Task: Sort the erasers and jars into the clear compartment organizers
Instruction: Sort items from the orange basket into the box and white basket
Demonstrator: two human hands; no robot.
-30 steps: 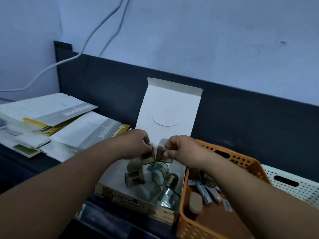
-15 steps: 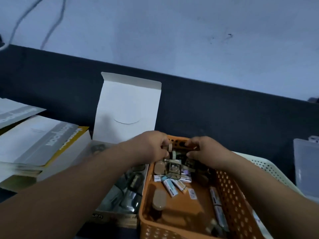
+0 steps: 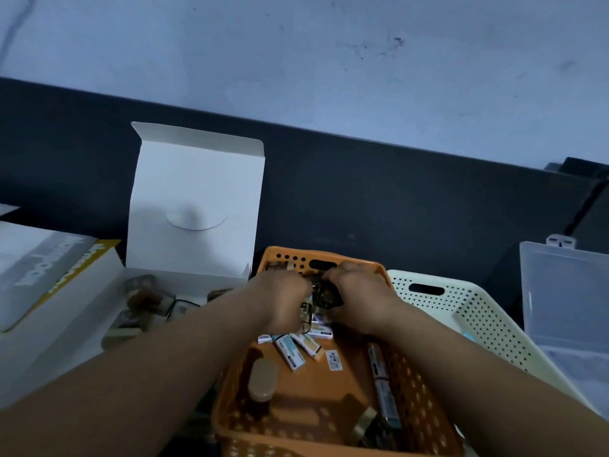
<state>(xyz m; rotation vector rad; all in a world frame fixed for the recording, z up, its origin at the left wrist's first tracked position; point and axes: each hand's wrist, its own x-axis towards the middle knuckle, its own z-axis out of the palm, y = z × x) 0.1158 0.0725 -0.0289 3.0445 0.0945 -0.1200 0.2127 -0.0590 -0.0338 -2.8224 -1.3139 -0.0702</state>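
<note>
Orange basket [image 3: 421, 390] | right hand [image 3: 361, 300] fingers [image 3: 333, 278] grip dark jar [image 3: 326, 294] | left hand [image 3: 283, 303] beside

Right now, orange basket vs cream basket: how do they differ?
The orange basket holds erasers and a jar; the cream basket has its floor hidden behind the right arm. The left hand and right hand reach into the orange basket; neither is in the cream basket to its right. Shared: perforated walls, slot handle.

My head camera is looking forward and down, close above my left hand [image 3: 280, 301], right hand [image 3: 359, 298] and the orange basket [image 3: 417, 390].
</note>
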